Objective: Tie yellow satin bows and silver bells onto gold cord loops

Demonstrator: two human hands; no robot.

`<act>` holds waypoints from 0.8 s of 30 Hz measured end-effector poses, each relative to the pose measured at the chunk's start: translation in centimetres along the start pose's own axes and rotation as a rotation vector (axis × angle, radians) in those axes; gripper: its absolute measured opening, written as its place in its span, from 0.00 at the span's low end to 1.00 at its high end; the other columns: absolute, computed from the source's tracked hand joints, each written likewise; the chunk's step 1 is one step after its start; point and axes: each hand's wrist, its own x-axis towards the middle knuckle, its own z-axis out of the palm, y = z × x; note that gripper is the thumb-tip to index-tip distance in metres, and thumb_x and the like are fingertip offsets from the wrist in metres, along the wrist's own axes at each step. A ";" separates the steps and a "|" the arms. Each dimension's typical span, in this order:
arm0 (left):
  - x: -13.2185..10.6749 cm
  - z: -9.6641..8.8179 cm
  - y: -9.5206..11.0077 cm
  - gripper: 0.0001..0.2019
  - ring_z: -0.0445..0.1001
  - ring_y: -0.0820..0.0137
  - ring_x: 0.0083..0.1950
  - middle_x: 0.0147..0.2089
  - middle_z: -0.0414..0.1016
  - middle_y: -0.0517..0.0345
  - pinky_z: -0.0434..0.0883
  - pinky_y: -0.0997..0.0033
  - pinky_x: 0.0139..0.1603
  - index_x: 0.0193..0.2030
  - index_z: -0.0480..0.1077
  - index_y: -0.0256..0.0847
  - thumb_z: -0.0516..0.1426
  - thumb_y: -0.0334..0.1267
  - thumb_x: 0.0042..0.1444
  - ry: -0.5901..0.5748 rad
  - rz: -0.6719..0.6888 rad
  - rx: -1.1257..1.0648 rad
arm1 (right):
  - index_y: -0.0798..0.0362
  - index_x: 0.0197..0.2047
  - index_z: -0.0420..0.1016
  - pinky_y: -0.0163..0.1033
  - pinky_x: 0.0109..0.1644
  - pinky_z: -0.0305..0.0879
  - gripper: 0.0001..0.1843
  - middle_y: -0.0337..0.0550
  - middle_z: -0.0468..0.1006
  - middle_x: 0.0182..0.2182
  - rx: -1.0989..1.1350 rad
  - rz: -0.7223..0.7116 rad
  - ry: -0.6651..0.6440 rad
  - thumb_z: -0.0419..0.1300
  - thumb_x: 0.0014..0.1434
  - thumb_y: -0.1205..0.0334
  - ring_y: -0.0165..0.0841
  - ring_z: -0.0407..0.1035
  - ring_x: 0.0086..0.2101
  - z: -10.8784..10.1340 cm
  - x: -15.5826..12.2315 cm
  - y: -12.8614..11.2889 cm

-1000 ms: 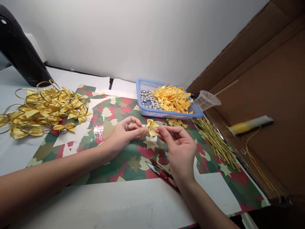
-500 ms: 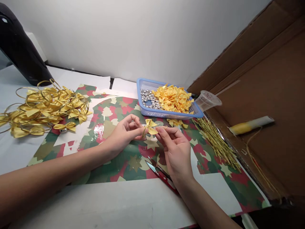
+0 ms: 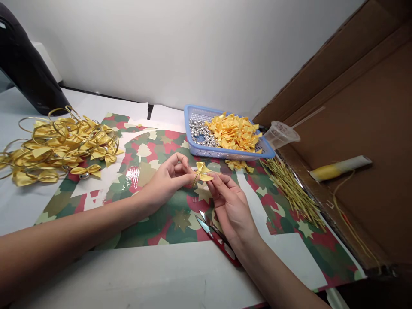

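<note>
Over the middle of the patterned sheet, a yellow ribbon bow (image 3: 202, 171) with a gold tie around it is held between both hands. My left hand (image 3: 170, 176) pinches it from the left, thumb and forefinger closed. From the right, the fingertips of my right hand (image 3: 230, 201) are closed on the bow's lower right tail. Thread snips (image 3: 217, 240) with red handles lie just below, partly behind my right wrist. Past the hands, a blue basket (image 3: 231, 154) carries silver bells (image 3: 202, 133) and a heap of yellow bows (image 3: 236, 132).
Finished-looking bows with gold loops (image 3: 64, 150) are piled at the left, near a black bottle-like object (image 3: 28, 64). Gold twist ties (image 3: 292, 193) lie at the right, beside a cardboard box (image 3: 354, 128). A clear plastic cup (image 3: 281, 134) leans by the basket.
My right hand has shifted slightly left and down at the bow's tail. My left hand has hardly moved and still holds the bow.
</note>
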 end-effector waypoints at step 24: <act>0.0 0.2 0.0 0.14 0.68 0.77 0.29 0.28 0.65 0.68 0.66 0.74 0.33 0.31 0.58 0.41 0.63 0.32 0.47 0.021 0.003 0.031 | 0.53 0.24 0.73 0.35 0.39 0.71 0.15 0.35 0.76 0.27 -0.036 -0.026 0.060 0.73 0.35 0.58 0.27 0.71 0.30 0.6 -0.3 -0.2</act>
